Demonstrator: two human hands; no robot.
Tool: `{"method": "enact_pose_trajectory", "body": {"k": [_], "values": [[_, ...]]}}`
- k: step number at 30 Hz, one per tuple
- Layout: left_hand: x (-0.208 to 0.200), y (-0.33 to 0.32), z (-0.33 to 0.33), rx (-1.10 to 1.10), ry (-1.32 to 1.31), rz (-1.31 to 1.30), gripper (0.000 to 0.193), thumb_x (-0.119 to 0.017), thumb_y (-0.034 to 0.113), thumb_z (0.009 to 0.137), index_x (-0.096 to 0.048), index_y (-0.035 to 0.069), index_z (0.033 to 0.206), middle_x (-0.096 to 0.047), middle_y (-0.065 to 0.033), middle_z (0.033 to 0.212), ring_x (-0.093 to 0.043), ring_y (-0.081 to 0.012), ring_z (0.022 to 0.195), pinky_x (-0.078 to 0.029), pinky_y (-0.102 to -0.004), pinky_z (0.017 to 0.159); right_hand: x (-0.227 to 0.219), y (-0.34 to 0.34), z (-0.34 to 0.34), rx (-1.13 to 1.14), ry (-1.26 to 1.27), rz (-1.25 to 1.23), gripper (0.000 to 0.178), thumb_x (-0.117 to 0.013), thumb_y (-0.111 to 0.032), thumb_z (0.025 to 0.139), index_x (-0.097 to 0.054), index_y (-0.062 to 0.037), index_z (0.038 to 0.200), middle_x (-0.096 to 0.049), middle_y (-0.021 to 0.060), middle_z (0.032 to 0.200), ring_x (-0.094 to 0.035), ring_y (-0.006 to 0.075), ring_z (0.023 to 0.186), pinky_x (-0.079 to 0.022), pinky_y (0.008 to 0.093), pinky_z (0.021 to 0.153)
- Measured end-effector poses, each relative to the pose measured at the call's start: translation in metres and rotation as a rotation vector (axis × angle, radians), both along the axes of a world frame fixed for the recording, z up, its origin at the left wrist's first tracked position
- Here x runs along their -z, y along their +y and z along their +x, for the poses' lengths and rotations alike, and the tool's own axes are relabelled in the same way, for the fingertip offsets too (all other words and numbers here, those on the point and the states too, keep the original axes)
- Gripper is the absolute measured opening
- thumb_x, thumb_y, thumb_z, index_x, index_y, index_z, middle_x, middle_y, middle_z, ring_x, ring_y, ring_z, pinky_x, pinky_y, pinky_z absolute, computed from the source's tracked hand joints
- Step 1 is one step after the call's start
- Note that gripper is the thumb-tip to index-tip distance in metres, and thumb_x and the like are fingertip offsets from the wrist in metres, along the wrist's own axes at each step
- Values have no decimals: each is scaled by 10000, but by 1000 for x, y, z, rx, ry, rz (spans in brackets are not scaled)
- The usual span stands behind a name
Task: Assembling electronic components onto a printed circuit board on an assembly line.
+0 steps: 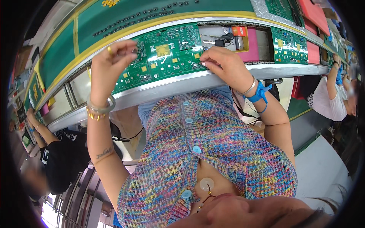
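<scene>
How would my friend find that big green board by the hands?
Find the silver rail crossing in front of the multicoloured cardigan. Just beyond it, a green circuit board shows between the left hand and right hand. It looks much wider than the other board, right of the keys.

One left hand [116, 57] and one right hand [224, 64] are working. Two circuit boards [184, 41] and one orange box [240, 30] are lying near them. Four blue buttons [196, 149] and one round pendant [207, 184] are showing. Two bangles [111, 102], one gold bracelet [96, 116], one blue wristband [262, 92] and one ring [109, 49] are being worn.
</scene>
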State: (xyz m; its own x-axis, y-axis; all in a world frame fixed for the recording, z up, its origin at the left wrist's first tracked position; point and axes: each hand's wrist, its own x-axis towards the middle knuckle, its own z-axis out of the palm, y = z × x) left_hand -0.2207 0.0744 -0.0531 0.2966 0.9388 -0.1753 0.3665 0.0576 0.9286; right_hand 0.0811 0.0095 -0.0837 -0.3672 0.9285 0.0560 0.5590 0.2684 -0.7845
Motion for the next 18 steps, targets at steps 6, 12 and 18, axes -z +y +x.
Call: {"method": "enact_pose_trajectory", "body": {"k": [6, 12, 18], "values": [[32, -48, -38, -117, -58, -130, 239, -660, 42, 849, -655, -5, 1083, -647, -34, 943, -595, -66, 842, -496, -198, 755, 2, 5, -4, -78, -106, 107, 88, -613, -86, 799, -593, -62, 881, -597, 97, 849, -583, 308, 830, -477, 407, 707], [41, -55, -35, -144, -39, -175, 224, -645, 18, 848, -641, -19, 1070, -638, -32, 935, -594, -72, 821, -485, -201, 747, -6, 8, -4, -162, -223, 130, 105, -627, -69, 799, -609, -34, 896, -618, 104, 899, -596, 300, 871, -492, 389, 750], [42, -55, -33, -160, -29, -190, 195, -641, 6, 839, -638, -22, 1033, -647, -43, 945, -599, -75, 806, -487, -202, 734, -9, 12, -4, -222, -262, 106, 113, -634, -67, 790, -610, -34, 895, -620, 103, 905, -599, 295, 880, -500, 384, 756]]}}
